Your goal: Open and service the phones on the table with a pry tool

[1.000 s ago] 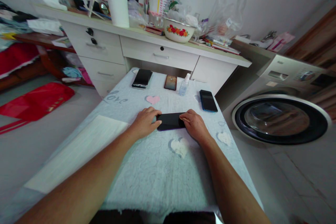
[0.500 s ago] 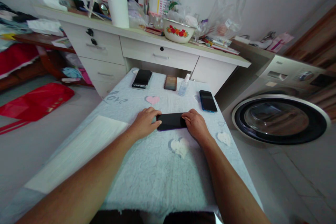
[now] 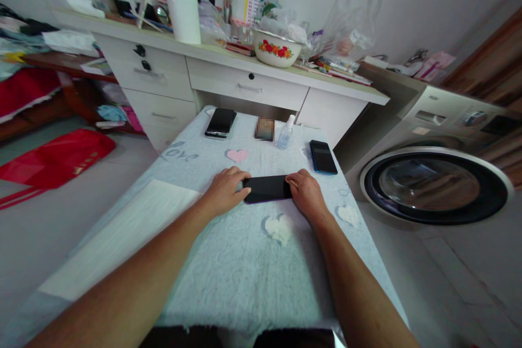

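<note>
A smartphone [image 3: 267, 188] with a dark screen lies sideways on the cloth-covered table, between my two hands. My left hand [image 3: 226, 189] grips its left end, thumb at the near edge and fingers at the far corner. Over the right end of the screen rests my right hand [image 3: 305, 189], its fingers curled and pressed together. Whatever those fingers may pinch is too small to make out, and they hide that end of the phone. Beyond the hands stand a clear spray bottle [image 3: 286, 133] and a small brownish, blurred-out item [image 3: 265, 129].
Stacked dark phones [image 3: 221, 122] lie at the table's far left, and another phone [image 3: 323, 157] at the right. A pale strip [image 3: 122, 239] lies along the left side. Behind is a cluttered desk [image 3: 228, 57]; a washing machine [image 3: 436, 174] stands at the right.
My right hand has slid slightly to the right along the phone's screen. My left hand and the phone have stayed in place.
</note>
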Motion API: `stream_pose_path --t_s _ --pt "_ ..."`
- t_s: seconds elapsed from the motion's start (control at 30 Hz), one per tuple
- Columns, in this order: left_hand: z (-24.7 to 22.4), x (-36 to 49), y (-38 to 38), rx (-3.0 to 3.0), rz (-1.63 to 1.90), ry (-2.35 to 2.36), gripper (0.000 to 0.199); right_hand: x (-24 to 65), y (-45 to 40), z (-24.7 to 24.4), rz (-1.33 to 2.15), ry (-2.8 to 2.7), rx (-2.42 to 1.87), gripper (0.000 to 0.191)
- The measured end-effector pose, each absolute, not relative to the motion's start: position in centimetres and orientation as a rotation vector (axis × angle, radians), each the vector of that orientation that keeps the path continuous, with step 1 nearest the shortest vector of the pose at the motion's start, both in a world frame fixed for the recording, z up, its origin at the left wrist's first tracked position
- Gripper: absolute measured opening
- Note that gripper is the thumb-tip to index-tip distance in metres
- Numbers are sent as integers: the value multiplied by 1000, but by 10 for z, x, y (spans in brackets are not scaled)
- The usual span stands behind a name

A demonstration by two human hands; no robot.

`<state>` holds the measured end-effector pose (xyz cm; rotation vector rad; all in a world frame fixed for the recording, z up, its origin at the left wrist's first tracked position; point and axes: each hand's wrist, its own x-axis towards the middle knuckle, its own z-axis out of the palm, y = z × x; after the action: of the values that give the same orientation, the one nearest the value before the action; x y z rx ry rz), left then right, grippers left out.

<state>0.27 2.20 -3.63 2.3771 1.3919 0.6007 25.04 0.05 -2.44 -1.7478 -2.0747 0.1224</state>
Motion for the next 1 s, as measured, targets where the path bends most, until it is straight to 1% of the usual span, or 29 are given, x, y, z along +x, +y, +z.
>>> stream_pose_path --t_s 0.37,1.0 --pt "-34 3 21 2355 616 1395 30 251 0 -22 176 -2074 -1699 24" --pt "-33 3 20 2337 612 1397 30 251 -3 -21 146 -2031 -1642 26"
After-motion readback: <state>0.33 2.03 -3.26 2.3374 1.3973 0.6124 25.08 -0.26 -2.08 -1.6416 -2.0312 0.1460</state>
